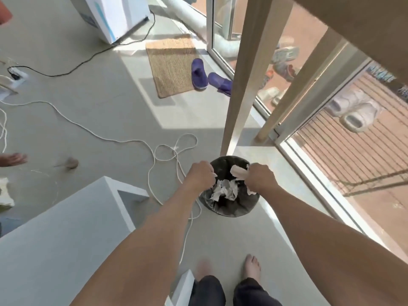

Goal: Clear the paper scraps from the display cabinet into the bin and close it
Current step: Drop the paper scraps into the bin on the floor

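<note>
Both hands over bin (228, 206), dumping step. Right hand (259, 176) fingers clamped on paper scraps (237, 171); left hand (201, 173) curled, contents unclear. More scraps lay in bin. Next: let go, back to cabinet (not identifiable here).

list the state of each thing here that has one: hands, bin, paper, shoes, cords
left hand: over the bin, fist closed, contents hidden
right hand: over the bin, shut on paper scraps
bin: upright, open, black liner, crumpled paper inside
purple shoes: on the floor beside the mat
white cord: loose, looped on the floor
</note>
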Tool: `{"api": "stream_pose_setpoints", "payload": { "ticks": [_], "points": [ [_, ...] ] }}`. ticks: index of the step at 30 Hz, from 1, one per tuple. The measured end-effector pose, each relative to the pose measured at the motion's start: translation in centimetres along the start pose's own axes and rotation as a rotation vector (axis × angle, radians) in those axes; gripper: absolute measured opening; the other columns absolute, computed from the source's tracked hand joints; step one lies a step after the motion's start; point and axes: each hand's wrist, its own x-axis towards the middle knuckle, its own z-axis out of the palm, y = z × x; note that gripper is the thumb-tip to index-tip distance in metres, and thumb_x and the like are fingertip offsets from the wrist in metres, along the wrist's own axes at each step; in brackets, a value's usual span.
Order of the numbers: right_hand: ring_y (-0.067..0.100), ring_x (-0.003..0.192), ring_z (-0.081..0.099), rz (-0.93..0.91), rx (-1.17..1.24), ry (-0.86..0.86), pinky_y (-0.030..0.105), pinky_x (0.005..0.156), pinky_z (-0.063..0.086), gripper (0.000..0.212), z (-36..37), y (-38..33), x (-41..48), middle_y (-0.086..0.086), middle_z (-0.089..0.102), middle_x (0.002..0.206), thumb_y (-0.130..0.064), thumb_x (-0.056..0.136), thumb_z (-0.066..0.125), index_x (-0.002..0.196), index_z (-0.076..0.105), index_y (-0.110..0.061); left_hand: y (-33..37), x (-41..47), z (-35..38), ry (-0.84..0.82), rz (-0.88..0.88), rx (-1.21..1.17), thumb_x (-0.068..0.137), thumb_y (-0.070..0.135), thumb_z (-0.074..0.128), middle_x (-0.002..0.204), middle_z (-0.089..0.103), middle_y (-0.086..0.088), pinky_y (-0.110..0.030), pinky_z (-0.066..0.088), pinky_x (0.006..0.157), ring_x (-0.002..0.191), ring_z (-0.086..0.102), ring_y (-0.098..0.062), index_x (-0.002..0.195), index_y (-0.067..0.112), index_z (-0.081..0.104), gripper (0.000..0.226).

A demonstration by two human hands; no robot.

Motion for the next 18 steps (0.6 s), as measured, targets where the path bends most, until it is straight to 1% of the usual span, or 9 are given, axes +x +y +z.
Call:
{"api": "stream_pose_setpoints", "payload": {
  "ticks": [2, 4, 7, 8, 9, 11, 12, 15, 18],
  "points": [
    [0.031, 0.089, 0.06, 0.024, 0.002, -0.009, 0.032, 0.073, 0.042, 0.028, 2.0, 1.1, 2.2, 0.011, 0.064, 0.096, -0.013, 0.084, 0.053, 0.109, 0.06, -0.003, -0.8, 2.0, 2.4, -0.049, -0.024, -0.008, 0.089, 0.009, 0.053, 0.112, 0.071, -0.017, -0.029, 0.049, 0.084, 0.108, 0.064, -0.032, 0.105, 0.002, 0.072, 0.025],
    [0.027, 0.082, 0.053, 0.042, 0.011, -0.014, 0.031, 0.073, 0.041, 0.029, 3.5, 1.9, 4.0, 0.008, 0.057, 0.091, -0.015, 0.086, 0.05, 0.11, 0.06, -0.003, -1.6, 3.9, 4.5, -0.084, -0.055, -0.015, 0.09, 0.014, 0.051, 0.108, 0.071, -0.013, -0.028, 0.047, 0.076, 0.105, 0.065, -0.031, 0.106, 0.007, 0.07, 0.026],
    [0.024, 0.079, 0.052, 0.064, 0.009, -0.04, 0.03, 0.069, 0.041, 0.033, 5.4, 3.0, 6.4, 0.006, 0.061, 0.094, -0.013, 0.084, 0.052, 0.114, 0.061, -0.004, -2.5, 6.1, 6.6, -0.095, -0.057, -0.021, 0.093, 0.021, 0.048, 0.089, 0.066, -0.001, -0.029, 0.043, 0.076, 0.11, 0.063, -0.031, 0.111, 0.008, 0.066, 0.028],
    [0.024, 0.078, 0.053, 0.071, 0.034, -0.047, 0.029, 0.067, 0.041, 0.031, 5.9, 3.1, 6.8, 0.005, 0.06, 0.093, -0.017, 0.083, 0.053, 0.111, 0.062, -0.005, -2.7, 6.6, 7.2, -0.121, -0.047, -0.006, 0.093, 0.019, 0.047, 0.098, 0.065, 0.001, -0.03, 0.043, 0.083, 0.117, 0.059, -0.03, 0.12, 0.008, 0.062, 0.032],
    [0.023, 0.075, 0.055, 0.082, 0.087, -0.061, 0.028, 0.063, 0.041, 0.029, 6.2, 3.2, 7.2, 0.004, 0.06, 0.091, -0.026, 0.083, 0.053, 0.103, 0.062, -0.007, -2.9, 7.1, 7.6, -0.149, -0.04, 0.027, 0.093, 0.015, 0.047, 0.121, 0.062, -0.001, -0.031, 0.042, 0.094, 0.127, 0.052, -0.029, 0.133, 0.01, 0.054, 0.041],
    [0.023, 0.075, 0.062, 0.101, 0.157, -0.086, 0.028, 0.06, 0.042, 0.04, 6.5, 3.4, 7.6, 0.004, 0.065, 0.09, -0.049, 0.077, 0.051, 0.092, 0.06, -0.013, -3.3, 7.6, 8.3, -0.192, -0.064, -0.005, 0.089, 0.012, 0.047, 0.153, 0.04, -0.003, -0.029, 0.033, 0.108, 0.14, 0.036, -0.026, 0.15, 0.021, 0.029, 0.064],
    [0.023, 0.079, 0.063, 0.107, 0.167, -0.107, 0.029, 0.062, 0.043, 0.041, 6.6, 3.5, 7.8, 0.004, 0.065, 0.091, -0.05, 0.076, 0.054, 0.096, 0.062, -0.014, -3.4, 7.8, 8.6, -0.201, -0.07, -0.031, 0.088, 0.014, 0.047, 0.156, 0.035, -0.004, -0.031, 0.031, 0.111, 0.142, 0.033, -0.026, 0.153, 0.025, 0.021, 0.071],
    [0.024, 0.093, 0.06, 0.041, 0.045, -0.173, 0.028, 0.071, 0.047, 0.055, 6.7, 4.4, 7.9, 0.008, 0.062, 0.112, -0.028, 0.079, 0.071, 0.128, 0.052, -0.012, -2.9, 7.9, 8.9, -0.232, -0.055, -0.052, 0.089, 0.023, 0.047, 0.156, 0.034, -0.008, -0.039, 0.032, 0.113, 0.141, 0.034, -0.032, 0.154, 0.029, 0.01, 0.075],
    [0.025, 0.102, 0.059, -0.001, 0.039, -0.165, 0.029, 0.082, 0.045, 0.063, 6.3, 4.8, 7.4, 0.008, 0.06, 0.124, -0.026, 0.077, 0.074, 0.133, 0.049, -0.012, -2.5, 7.6, 8.8, -0.217, -0.043, -0.038, 0.089, 0.022, 0.045, 0.151, 0.041, -0.011, -0.036, 0.034, 0.107, 0.135, 0.041, -0.032, 0.153, 0.03, 0.014, 0.071]
  ]
}}
